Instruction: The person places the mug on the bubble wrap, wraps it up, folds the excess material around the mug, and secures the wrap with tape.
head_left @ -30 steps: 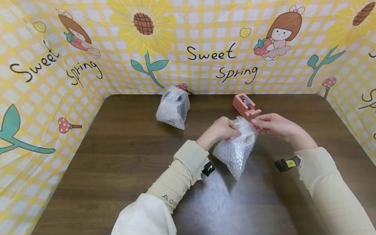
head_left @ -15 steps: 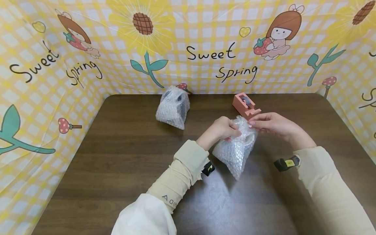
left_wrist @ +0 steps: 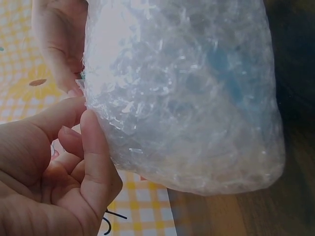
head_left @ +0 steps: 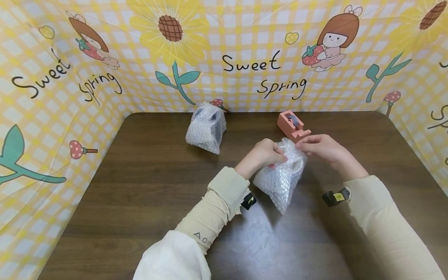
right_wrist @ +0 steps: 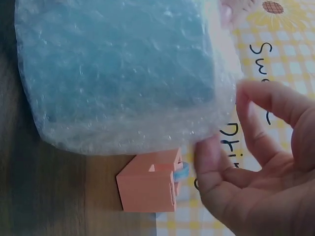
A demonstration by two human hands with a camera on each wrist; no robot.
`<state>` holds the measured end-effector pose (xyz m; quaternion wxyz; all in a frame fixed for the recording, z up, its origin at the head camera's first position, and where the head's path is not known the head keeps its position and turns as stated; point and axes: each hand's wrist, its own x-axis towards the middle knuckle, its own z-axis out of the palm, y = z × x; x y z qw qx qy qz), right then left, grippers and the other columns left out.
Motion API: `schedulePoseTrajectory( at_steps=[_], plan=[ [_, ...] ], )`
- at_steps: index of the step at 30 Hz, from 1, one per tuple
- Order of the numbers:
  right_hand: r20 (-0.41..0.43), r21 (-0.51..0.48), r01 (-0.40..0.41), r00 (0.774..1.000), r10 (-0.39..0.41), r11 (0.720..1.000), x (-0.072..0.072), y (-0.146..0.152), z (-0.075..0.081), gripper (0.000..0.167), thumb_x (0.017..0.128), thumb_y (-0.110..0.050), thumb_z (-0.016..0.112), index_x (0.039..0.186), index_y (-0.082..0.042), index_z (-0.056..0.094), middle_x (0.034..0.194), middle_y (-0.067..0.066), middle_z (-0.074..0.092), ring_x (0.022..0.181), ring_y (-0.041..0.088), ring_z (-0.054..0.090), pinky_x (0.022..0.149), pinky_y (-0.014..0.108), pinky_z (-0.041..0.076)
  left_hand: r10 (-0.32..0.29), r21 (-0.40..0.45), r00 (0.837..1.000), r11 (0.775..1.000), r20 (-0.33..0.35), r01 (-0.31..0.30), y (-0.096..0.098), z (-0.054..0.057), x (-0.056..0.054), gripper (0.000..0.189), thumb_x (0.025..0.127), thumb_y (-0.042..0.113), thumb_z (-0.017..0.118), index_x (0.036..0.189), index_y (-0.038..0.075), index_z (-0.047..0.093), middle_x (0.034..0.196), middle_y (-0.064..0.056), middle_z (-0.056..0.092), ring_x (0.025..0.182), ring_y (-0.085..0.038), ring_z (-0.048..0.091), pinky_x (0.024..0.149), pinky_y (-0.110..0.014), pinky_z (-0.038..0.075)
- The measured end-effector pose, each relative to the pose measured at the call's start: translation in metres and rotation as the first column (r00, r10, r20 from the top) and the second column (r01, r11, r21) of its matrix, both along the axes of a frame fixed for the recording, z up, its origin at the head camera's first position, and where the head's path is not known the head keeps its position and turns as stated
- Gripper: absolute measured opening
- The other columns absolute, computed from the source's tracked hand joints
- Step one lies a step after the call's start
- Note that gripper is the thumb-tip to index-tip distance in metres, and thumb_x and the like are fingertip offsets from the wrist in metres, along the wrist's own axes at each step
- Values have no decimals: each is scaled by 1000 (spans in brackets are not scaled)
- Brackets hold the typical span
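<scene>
A bubble wrap bag (head_left: 281,179) is held upright over the table, one lower corner pointing down. Something blue shows through its clear wrap in the right wrist view. My left hand (head_left: 267,152) pinches the bag's top edge between thumb and fingers. At the top right of the same edge, my right hand (head_left: 323,148) has curled thumb and fingers on the wrap. A small clear flap (left_wrist: 81,84) sticks out near the right fingertips; whether it is tape or wrap, I cannot tell. Just behind the bag stands a pink tape dispenser (head_left: 293,125) with a bluish roll.
Another bubble-wrapped item (head_left: 206,128) stands at the back of the brown table (head_left: 140,194), left of the hands. A yellow checked cloth (head_left: 217,50) with printed drawings forms the wall behind and at the sides. Each wrist carries a small black camera (head_left: 335,197).
My right fingers have shifted slightly left along the bag's top edge, and the right wrist has come inward a little. My left hand and the bag have stayed in place.
</scene>
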<state>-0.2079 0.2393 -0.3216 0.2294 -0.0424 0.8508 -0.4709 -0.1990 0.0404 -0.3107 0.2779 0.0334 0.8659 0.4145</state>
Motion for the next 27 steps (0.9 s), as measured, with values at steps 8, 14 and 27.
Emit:
schedulePoseTrajectory(
  at_steps=[8, 14, 27],
  plan=[
    [-36, 101, 52, 998, -48, 994, 4, -6, -4, 40, 94, -25, 58, 119, 5, 61, 89, -6, 62, 90, 17, 50, 75, 26, 45, -33, -16, 998, 999, -57, 33, 0, 0, 2, 24, 87, 16, 68, 107, 4, 71, 98, -6, 67, 50, -7, 49, 50, -15, 41],
    [-103, 106, 126, 988, -115, 986, 9, -11, -10, 40, 92, -29, 62, 114, 4, 63, 93, -1, 62, 89, 20, 49, 73, 27, 45, -38, -40, 998, 999, -58, 36, 0, 1, 2, 23, 88, 18, 68, 106, 5, 71, 102, -6, 68, 51, -6, 49, 51, -16, 40],
    [19, -120, 231, 973, -231, 965, 11, -11, -20, 42, 90, -29, 64, 120, -1, 56, 86, -23, 59, 83, 0, 52, 80, 23, 48, -48, -224, 981, 975, -186, 6, 7, -3, 2, 34, 95, 43, 54, 106, 18, 74, 108, -1, 70, 76, -13, 60, 63, -26, 43]
  ],
)
